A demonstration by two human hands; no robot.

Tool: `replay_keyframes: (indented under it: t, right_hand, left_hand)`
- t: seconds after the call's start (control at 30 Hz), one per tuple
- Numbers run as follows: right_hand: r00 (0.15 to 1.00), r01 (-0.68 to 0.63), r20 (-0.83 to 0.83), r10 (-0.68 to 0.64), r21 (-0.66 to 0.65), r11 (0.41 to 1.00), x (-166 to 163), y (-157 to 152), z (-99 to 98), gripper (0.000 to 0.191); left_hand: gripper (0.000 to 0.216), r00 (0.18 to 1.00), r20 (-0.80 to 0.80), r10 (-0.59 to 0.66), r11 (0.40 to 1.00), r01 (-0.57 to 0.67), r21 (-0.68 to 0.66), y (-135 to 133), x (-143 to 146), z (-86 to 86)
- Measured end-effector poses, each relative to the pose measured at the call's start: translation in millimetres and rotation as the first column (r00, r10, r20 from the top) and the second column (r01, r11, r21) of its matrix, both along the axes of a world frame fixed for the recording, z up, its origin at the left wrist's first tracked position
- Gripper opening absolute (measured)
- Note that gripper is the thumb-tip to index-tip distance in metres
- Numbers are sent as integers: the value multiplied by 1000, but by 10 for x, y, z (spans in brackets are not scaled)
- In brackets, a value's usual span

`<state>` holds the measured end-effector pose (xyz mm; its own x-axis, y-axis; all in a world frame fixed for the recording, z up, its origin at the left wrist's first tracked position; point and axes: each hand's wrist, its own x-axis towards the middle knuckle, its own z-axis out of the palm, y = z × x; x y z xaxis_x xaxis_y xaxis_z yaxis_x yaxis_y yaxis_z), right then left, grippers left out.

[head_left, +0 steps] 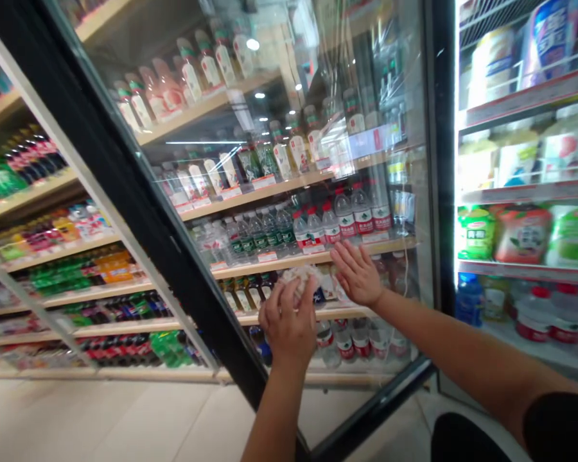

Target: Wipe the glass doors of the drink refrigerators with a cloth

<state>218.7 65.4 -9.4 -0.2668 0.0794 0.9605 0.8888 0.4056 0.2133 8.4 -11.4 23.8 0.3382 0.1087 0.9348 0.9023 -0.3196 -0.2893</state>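
Note:
A glass cooler door (pixel 289 186) with a black frame stands swung open in front of me. My left hand (pixel 289 317) is closed around a crumpled whitish cloth (pixel 299 277), which is held at the lower middle of the glass. To its right, my right hand (pixel 356 273) lies flat with its fingers stretched out, at the pane and with nothing in it. Bottles on shelves show through the glass behind both hands.
Right of the door, the lit cooler (pixel 525 186) holds drinks on several shelves. More shelves of bottles (pixel 62 276) line the left side. Light floor tiles (pixel 125 417) spread below. The black lower door frame (pixel 376 407) runs near my leg (pixel 467 443).

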Motion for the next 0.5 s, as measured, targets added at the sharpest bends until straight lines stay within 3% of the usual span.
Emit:
replay_keyframes:
  t: [0.07,0.13,0.27,0.33,0.4,0.5]
  right_hand:
    - [1000,-8,-7,8,-3,1000,0,-22,19,53]
    - [1000,-13,-19,13,-7,1000,11,-33,26,53]
    - [1000,-3,-25,2,-12,1000,32,-35,8,52]
    - [1000,-1,-21,0,-22,1000,35,-39,7,52]
    - [1000,0,-21,-1,-16,1000,32,-47,14,52]
    - [999,16,-30,-16,1,1000,19,-57,30,52]
  left_hand:
    - [40,999,32,-21,1000,20,19,38,42,139]
    - [40,998,32,-49,999,50,-17,52,124,50]
    - [35,976,-116,-183,968,158,-194,20,302,-655]
    - [34,951,-175,-255,953,216,-213,12,345,-901]
    - [34,952,-180,-250,954,209,-217,24,346,-880]
    - [34,976,-120,-184,973,163,-162,60,313,-521]
